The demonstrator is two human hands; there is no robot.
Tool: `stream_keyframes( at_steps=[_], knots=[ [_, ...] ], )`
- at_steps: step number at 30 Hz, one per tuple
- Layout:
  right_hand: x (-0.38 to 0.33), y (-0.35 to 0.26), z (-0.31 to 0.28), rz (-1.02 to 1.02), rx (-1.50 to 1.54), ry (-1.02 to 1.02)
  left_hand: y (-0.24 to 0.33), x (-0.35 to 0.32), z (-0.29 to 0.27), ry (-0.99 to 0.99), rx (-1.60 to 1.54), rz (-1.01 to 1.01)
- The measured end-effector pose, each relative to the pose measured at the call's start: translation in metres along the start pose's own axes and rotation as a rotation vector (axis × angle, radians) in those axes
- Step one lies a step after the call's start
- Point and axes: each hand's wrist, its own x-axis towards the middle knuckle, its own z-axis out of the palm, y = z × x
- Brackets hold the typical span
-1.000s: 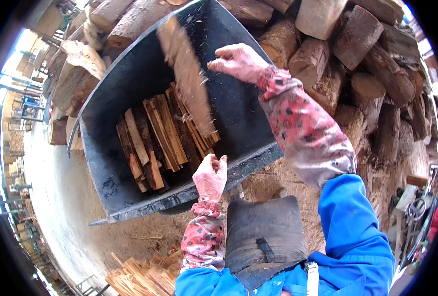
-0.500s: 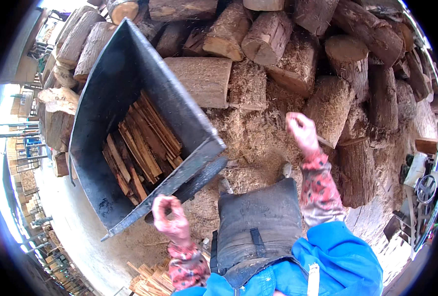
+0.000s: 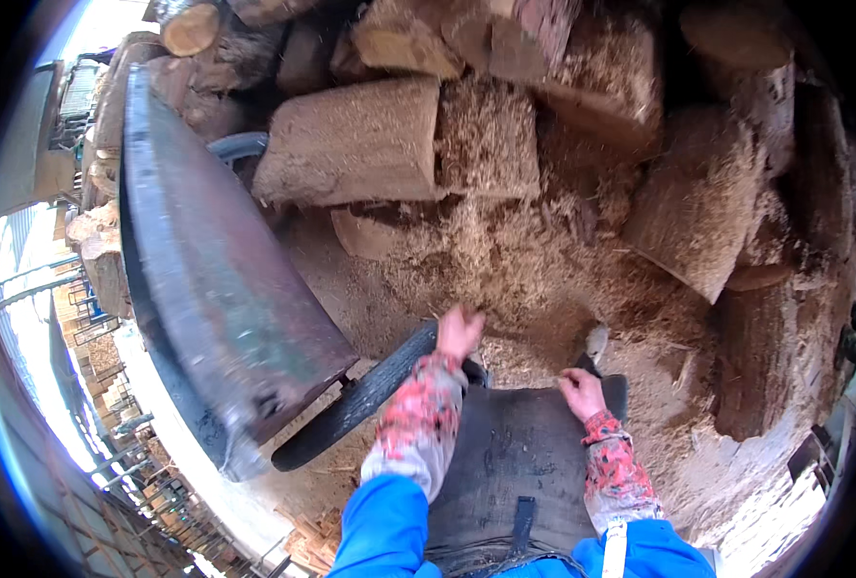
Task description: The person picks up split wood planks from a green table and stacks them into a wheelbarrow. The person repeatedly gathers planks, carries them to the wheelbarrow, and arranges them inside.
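Note:
My left hand (image 3: 460, 330) reaches out over the sawdust-covered ground (image 3: 505, 260), just beyond the top edge of a dark apron (image 3: 514, 453). Its fingers are smeared by motion, so their hold does not show. My right hand (image 3: 582, 393) is lower, beside the apron's right edge, with its fingers curled in; whether anything small is inside them is hidden. To the left of my left hand stands a metal cart (image 3: 245, 299), its outer side toward me and a black tyre (image 3: 351, 409) at its base. The cart's inside is out of sight.
Cut log pieces are piled along the far side, among them a split log (image 3: 351, 144) and a large log (image 3: 693, 197) at the right. Another log (image 3: 750, 356) stands near my right side. Split wood (image 3: 312, 544) lies at the lower left.
My left hand has left the cart's rim and moved right and farther out. My right hand has drawn back toward the apron. The cart now shows its outer side, hiding the wood strips inside.

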Motion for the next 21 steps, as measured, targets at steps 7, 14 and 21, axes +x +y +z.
stream_keyframes(
  at_steps=[7,14,21],
  knots=[
    [0.071,0.012,0.03,-0.031,0.071,0.041,-0.142,0.16,0.011,-0.001,0.457,-0.068],
    [0.105,-0.001,0.032,-0.06,-0.008,-0.009,-0.191,0.275,-0.003,0.153,0.69,0.114],
    [0.124,-0.027,0.03,-0.003,-0.031,-0.033,-0.232,0.357,-0.011,0.076,0.825,0.184]
  ],
)
